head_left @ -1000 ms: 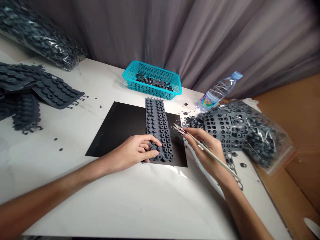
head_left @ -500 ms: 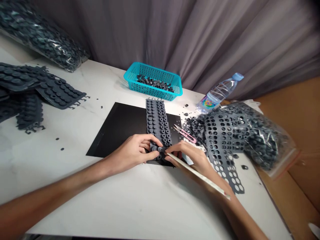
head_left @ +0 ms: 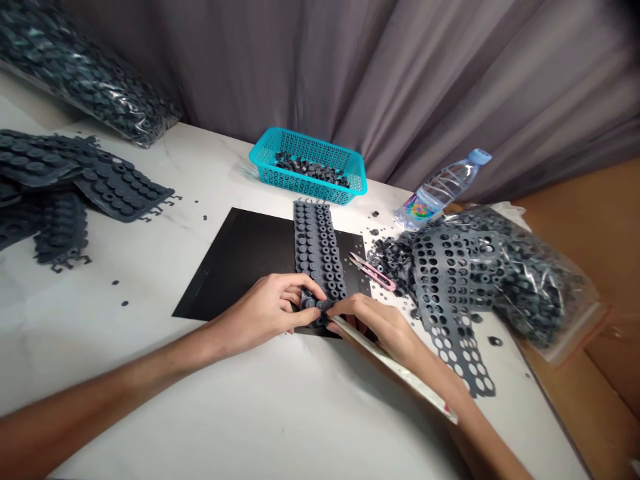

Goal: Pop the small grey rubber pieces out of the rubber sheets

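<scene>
A dark grey rubber sheet (head_left: pixel 318 247) with rows of round parts lies across a black board (head_left: pixel 250 253). My left hand (head_left: pixel 285 303) pinches the sheet's near end between thumb and forefinger. My right hand (head_left: pixel 375 319) is closed round a long white stick-like tool (head_left: pixel 400 373), whose tip meets the sheet's near end beside my left fingertips. The exact contact at the tip is too small to tell. Pink-handled snips (head_left: pixel 373 271) rest at the board's right side.
Behind the board stands a turquoise basket (head_left: pixel 310 185) with small black parts. A bottle (head_left: pixel 440 187), loose parts, a punched sheet (head_left: pixel 453 300) and a filled plastic bag (head_left: pixel 537 293) lie right. More sheets (head_left: pixel 120 187) and another bag (head_left: pixel 95 80) are at left.
The whole view has shifted slightly. The tool's back end has swung a little lower in my right hand; my left hand keeps its pinch on the sheet.
</scene>
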Tool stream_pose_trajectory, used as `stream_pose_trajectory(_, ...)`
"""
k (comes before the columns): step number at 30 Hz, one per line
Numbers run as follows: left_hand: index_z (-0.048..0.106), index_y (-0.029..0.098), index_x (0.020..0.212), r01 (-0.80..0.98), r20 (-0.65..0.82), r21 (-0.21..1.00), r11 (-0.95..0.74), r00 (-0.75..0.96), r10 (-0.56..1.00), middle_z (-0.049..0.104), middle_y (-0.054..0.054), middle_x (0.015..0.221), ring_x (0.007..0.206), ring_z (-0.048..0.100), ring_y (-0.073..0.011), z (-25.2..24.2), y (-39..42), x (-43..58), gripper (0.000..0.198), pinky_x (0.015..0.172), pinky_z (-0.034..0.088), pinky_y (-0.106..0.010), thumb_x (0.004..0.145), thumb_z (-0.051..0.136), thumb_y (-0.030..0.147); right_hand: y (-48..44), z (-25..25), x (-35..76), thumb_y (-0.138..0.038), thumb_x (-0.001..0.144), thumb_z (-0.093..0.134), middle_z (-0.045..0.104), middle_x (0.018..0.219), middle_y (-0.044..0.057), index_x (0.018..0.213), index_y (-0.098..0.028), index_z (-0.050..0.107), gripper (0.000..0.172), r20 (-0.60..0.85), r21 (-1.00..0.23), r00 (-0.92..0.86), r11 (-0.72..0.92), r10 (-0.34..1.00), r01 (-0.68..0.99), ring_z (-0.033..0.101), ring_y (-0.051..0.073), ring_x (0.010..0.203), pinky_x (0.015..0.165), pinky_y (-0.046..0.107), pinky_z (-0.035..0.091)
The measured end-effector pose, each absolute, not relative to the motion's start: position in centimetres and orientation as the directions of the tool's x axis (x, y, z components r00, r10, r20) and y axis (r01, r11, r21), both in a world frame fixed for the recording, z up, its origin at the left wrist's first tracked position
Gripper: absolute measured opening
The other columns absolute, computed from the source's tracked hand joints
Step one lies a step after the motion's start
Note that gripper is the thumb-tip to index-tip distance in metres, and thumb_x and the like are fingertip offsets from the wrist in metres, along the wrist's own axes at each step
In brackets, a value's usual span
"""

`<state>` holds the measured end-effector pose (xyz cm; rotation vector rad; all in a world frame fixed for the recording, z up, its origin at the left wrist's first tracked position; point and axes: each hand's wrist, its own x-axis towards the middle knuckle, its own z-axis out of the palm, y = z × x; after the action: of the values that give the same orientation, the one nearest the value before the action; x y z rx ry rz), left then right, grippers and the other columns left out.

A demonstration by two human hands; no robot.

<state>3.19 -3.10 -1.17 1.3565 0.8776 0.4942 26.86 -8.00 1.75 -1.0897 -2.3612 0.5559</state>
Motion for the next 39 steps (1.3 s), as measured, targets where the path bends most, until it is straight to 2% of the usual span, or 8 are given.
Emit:
stream_pose_trajectory(9,0.070,0.018,0.108,0.197,-0.268,0.963,0.185,0.601,0.753,0.053,0.004,0.068,0.055,0.043,-0.0068,-1.1,-3.1,3.2,0.031,0.049,0.033,-0.017,0.085,0.075,0.037,-7.8,1.9,26.6,-0.025,0.108,0.052,0.075,0.098,0.007,0.107,-0.019,0.066,0.016,0.270,-0.525,-0.581,0.623,0.768,0.580,0.073,0.016,0.085,0.070,0.023,0.056)
stream_pose_trajectory(16,0.070,0.019,0.108,0.196,-0.266,0.963,0.183,0.602,0.753,0.053,0.005,0.067,0.053,0.043,-0.0069,-1.3,-3.1,3.3,0.029,0.049,0.033,-0.017,0.086,0.074,0.037,-7.5,0.8,26.4,-0.024,0.107,0.052,0.074,0.093,0.006,0.109,-0.017,0.064,0.014,0.348,-0.378,-0.583,0.679,0.734,0.629,0.071,0.015,0.075,0.059,0.022,0.052)
stream_pose_trajectory(21,0.070,0.018,0.106,0.182,-0.253,0.967,0.178,0.605,0.755,0.054,0.005,0.065,0.052,0.044,-0.0068,-1.3,-3.0,3.3,0.028,0.048,0.033,-0.018,0.086,0.075,0.036,-7.8,0.4,26.3,-0.025,0.107,0.052,0.074,0.096,0.007,0.117,-0.017,0.063,0.016,0.349,-0.330,-0.584,0.679,0.733,0.656,0.073,0.017,0.079,0.061,0.024,0.054)
stream_pose_trajectory(27,0.070,0.018,0.105,0.168,-0.250,0.968,0.186,0.609,0.753,0.057,0.005,0.066,0.052,0.047,-0.0073,-1.0,-3.0,3.3,0.027,0.049,0.038,-0.018,0.085,0.074,0.035,-8.0,0.5,26.4,-0.025,0.107,0.052,0.073,0.097,0.009,0.126,-0.017,0.064,0.023,0.377,-0.262,-0.606,0.709,0.700,0.655,0.073,0.018,0.083,0.065,0.024,0.058)
stream_pose_trajectory(35,0.069,0.017,0.107,0.159,-0.225,0.974,0.160,0.626,0.746,0.056,0.005,0.066,0.055,0.051,-0.0086,-1.3,-2.7,3.1,0.029,0.054,0.046,-0.019,0.086,0.075,0.036,-7.6,0.4,26.7,-0.022,0.108,0.051,0.073,0.094,0.008,0.128,-0.017,0.064,0.025,0.411,-0.234,-0.637,0.751,0.652,0.618,0.072,0.017,0.081,0.067,0.023,0.058)
stream_pose_trajectory(39,0.069,0.017,0.110,0.167,-0.224,0.974,0.152,0.632,0.741,0.055,0.004,0.066,0.057,0.052,-0.0098,-1.4,-2.6,3.1,0.033,0.056,0.049,-0.021,0.086,0.075,0.040,-7.6,0.6,26.6,-0.023,0.109,0.049,0.073,0.095,0.007,0.128,-0.019,0.065,0.025,0.383,-0.250,-0.631,0.733,0.675,0.632,0.073,0.015,0.080,0.066,0.020,0.056)
